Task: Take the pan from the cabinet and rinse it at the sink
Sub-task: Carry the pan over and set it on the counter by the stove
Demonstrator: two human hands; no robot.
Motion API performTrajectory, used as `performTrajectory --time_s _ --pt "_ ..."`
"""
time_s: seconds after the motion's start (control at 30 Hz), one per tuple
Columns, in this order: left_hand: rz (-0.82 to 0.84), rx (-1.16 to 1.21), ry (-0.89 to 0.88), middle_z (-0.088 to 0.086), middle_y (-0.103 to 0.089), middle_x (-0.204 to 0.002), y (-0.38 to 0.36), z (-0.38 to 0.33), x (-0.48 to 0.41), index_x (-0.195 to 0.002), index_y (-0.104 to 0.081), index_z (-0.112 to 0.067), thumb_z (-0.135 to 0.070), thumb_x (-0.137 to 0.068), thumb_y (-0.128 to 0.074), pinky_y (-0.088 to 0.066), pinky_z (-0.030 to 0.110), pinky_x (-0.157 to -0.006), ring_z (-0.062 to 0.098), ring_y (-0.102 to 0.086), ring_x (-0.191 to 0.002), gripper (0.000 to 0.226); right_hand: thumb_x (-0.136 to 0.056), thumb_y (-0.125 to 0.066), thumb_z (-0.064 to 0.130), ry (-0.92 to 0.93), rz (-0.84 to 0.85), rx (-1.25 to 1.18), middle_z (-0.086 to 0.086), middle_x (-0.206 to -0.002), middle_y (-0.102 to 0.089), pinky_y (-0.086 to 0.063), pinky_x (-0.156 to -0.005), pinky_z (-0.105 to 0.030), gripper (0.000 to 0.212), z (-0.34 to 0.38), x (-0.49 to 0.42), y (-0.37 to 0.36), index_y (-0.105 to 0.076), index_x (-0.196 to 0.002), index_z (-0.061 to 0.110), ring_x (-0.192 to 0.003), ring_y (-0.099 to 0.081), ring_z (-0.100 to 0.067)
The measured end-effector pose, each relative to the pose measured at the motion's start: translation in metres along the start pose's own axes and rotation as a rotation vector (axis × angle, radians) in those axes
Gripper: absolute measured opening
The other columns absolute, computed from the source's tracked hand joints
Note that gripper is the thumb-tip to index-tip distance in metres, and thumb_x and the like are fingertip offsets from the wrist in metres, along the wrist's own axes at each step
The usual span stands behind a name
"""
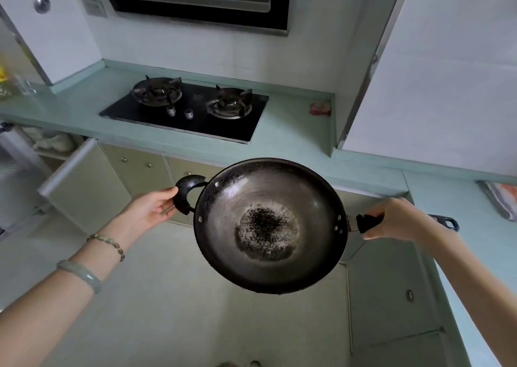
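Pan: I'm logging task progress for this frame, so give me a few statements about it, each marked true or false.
1. The pan is held up in the air. True.
2. The right hand grips the long handle. True.
3. The pan rests on the stove. False: it is held in front of the counter, off the stove.
4. The pan is full of water. False: no water shows, only a dark patch in its bottom.
5. The left hand grips the pan's rim. False: it holds the loop handle.
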State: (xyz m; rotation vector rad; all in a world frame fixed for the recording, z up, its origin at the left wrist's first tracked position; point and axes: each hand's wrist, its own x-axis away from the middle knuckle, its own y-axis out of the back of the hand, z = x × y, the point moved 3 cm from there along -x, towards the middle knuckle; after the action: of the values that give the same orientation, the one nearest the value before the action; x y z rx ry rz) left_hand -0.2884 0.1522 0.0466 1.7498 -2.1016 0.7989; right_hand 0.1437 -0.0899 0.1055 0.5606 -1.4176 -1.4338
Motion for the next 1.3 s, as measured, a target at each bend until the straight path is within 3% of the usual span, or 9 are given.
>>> performTrajectory --time_s 0.27,0.4,0.5,0.63,0.87,1.0,1.13,1.2,1.3 --pt "0.015 -0.006 0.063 -0.002 -0.073 -0.065 -0.04 -0.047 -0.104 -0.089 -0.06 -0.011 -0.007 -0.089 -0.058 -0.044 0.028 -0.081 0.011 -0.06 -0.086 0.005 -0.061 -0.08 0.036 -0.001 0.038 -0.038 0.007 -0.069 -0.066 -0.049 -0.063 -0.028 0.016 0.005 -0.099 0.028 -0.07 -0.07 0.027 -0.071 -0.06 -0.013" --pt "0.049 -0.056 0.092 0.005 -0.069 -0.092 -0.056 -0.075 -0.162 -0.095 -0.061 -0.009 -0.004 -0.085 -0.061 -0.046 0.028 -0.074 0.015 -0.062 -0.092 0.011 -0.061 -0.08 0.031 -0.026 0.039 -0.089 0.006 -0.063 -0.064 -0.042 -0.055 -0.026 0.012 0.011 -0.149 0.039 -0.068 -0.063 0.031 -0.064 -0.056 -0.011" --pt "0.075 -0.084 0.112 0.008 -0.067 -0.098 -0.073 -0.101 -0.209 -0.101 -0.059 -0.006 -0.002 -0.084 -0.061 -0.047 0.03 -0.074 0.017 -0.062 -0.095 0.018 -0.059 -0.08 0.031 -0.078 0.033 -0.114 0.004 -0.072 -0.068 -0.049 -0.062 -0.028 0.015 0.014 -0.189 0.046 -0.072 -0.072 0.033 -0.071 -0.06 -0.012" --pt "0.094 -0.082 0.145 0.008 -0.065 -0.098 -0.1 -0.136 -0.269 -0.097 -0.06 -0.008 -0.001 -0.087 -0.058 -0.046 0.031 -0.086 0.015 -0.061 -0.092 0.012 -0.056 -0.081 0.034 -0.146 0.025 -0.14 0.008 -0.071 -0.069 -0.053 -0.068 -0.032 0.02 0.018 -0.24 0.057 -0.068 -0.069 0.043 -0.073 -0.064 -0.014" --pt "0.117 0.009 0.146 0.016 -0.065 -0.106 -0.144 -0.18 -0.347 -0.11 -0.059 -0.005 -0.008 -0.084 -0.065 -0.05 0.032 -0.086 0.021 -0.062 -0.103 0.027 -0.059 -0.081 0.032 -0.219 0.052 -0.171 0.008 -0.063 -0.066 -0.043 -0.055 -0.025 0.014 0.016 -0.31 0.071 -0.07 -0.067 0.036 -0.063 -0.059 -0.011" --pt "0.124 0.006 0.168 0.015 -0.061 -0.102 -0.18 -0.185 -0.388 -0.096 -0.059 -0.005 -0.004 -0.091 -0.054 -0.047 0.033 -0.09 0.019 -0.06 -0.095 0.007 -0.059 -0.081 0.032 -0.258 0.063 -0.186 0.009 -0.061 -0.062 -0.043 -0.055 -0.026 0.016 0.006 -0.343 0.072 -0.066 -0.06 0.038 -0.063 -0.056 -0.011" --pt "0.124 -0.011 0.145 0.015 -0.06 -0.1 -0.212 -0.187 -0.429 -0.091 -0.057 -0.003 0.0 -0.094 -0.041 -0.041 0.037 -0.101 0.023 -0.058 -0.1 0.016 -0.059 -0.08 0.037 -0.305 0.071 -0.186 0.011 -0.067 -0.061 -0.049 -0.062 -0.03 0.026 -0.007 -0.369 0.069 -0.056 -0.06 0.046 -0.069 -0.057 -0.009" --pt "0.133 -0.033 0.118 0.017 -0.06 -0.105 -0.227 -0.192 -0.452 -0.093 -0.056 -0.005 0.001 -0.094 -0.04 -0.04 0.039 -0.1 0.027 -0.053 -0.112 0.018 -0.059 -0.077 0.04 -0.324 0.078 -0.181 0.008 -0.075 -0.064 -0.052 -0.066 -0.032 0.019 -0.014 -0.382 0.067 -0.062 -0.07 0.042 -0.076 -0.059 -0.014" --pt "0.154 -0.06 0.072 0.016 -0.057 -0.097 -0.253 -0.205 -0.483 -0.093 -0.053 -0.009 0.003 -0.096 -0.033 -0.035 0.043 -0.105 0.031 -0.048 -0.117 0.023 -0.061 -0.073 0.044 -0.345 0.054 -0.162 0.005 -0.092 -0.07 -0.055 -0.071 -0.034 0.038 -0.021 -0.4 0.059 -0.069 -0.097 0.032 -0.086 -0.061 -0.016"
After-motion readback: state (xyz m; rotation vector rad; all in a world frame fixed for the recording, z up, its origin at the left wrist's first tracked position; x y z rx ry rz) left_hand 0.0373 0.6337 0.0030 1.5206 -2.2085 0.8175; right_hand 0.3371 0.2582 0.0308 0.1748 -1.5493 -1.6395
